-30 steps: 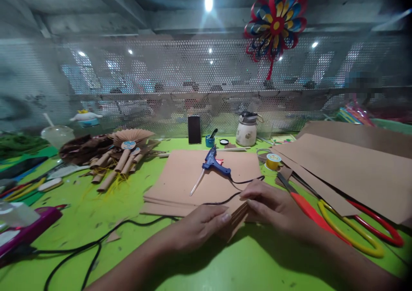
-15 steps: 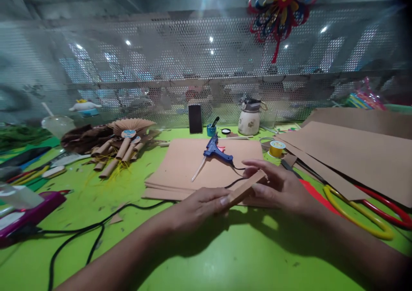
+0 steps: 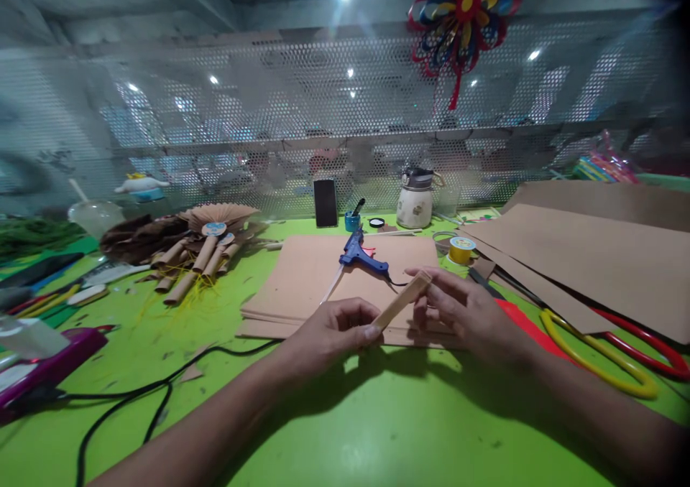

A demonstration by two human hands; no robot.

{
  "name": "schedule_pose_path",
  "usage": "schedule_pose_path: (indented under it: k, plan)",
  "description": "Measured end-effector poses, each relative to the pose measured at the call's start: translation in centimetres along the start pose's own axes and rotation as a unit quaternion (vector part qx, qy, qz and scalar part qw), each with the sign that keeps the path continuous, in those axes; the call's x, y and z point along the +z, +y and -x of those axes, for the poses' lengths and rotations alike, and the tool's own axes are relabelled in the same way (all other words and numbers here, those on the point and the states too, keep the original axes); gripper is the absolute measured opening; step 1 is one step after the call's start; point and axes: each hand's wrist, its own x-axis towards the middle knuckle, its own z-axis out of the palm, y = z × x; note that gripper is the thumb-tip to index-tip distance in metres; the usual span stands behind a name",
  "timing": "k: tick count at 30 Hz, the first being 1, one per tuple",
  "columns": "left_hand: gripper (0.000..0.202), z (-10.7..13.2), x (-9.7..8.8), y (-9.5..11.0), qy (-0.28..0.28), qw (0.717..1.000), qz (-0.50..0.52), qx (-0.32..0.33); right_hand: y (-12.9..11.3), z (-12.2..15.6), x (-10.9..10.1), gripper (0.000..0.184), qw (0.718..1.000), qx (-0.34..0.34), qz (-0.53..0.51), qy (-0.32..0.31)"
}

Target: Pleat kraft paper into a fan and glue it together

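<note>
From my station I have the left hand closed on the lower end of a narrow brown strip, thumb on the near face and fingers curled behind. The strip slants up and away toward the right hand, whose fingers curl about its upper end, 1 fingertip reaching past it; whether they press on it I cannot tell. I have both hands raised a little above the green table, their shadows falling nearer me. Just beyond the grip lies a stack of brown sheets, with a blue glue gun on top, its glue stick pointing back toward the left hand. Right of the grip I see a yellow spool, a red tool partly behind the right arm, 2 loop handles, yellow and red, and large card sheets. Left of the grip, a black cable runs toward a purple power strip; farther off lie paper fans with rolled handles. Farthest ahead of the grip stand a phone, a teal jar and a white bottle, before a mesh panel.
</note>
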Motion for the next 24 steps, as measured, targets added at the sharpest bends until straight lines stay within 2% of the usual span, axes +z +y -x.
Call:
schedule_pose_path:
  k: [3,7,14,19,24]
  plan:
    - [0.021,-0.1,0.0,0.0,0.008,1.000,0.016,0.012,0.0,0.1,0.1,0.042,1.000,-0.015,0.013,-0.001]
    - [0.025,-0.2,-0.1,0.1,0.027,0.999,0.022,0.028,-0.2,0.3,0.4,0.040,0.999,-0.019,0.026,-0.037]
    - [0.021,-0.5,0.3,-0.8,0.013,0.999,0.033,0.018,1.0,0.6,1.1,0.046,0.994,-0.024,0.052,-0.097]
    - [0.020,-0.5,1.0,-1.4,0.006,1.000,0.007,0.008,1.2,1.1,1.9,0.031,0.989,-0.051,0.089,-0.109]
    - [0.021,-0.5,1.7,-1.9,0.028,0.999,0.020,-0.018,1.0,1.4,2.5,0.021,0.982,-0.084,0.126,-0.110]
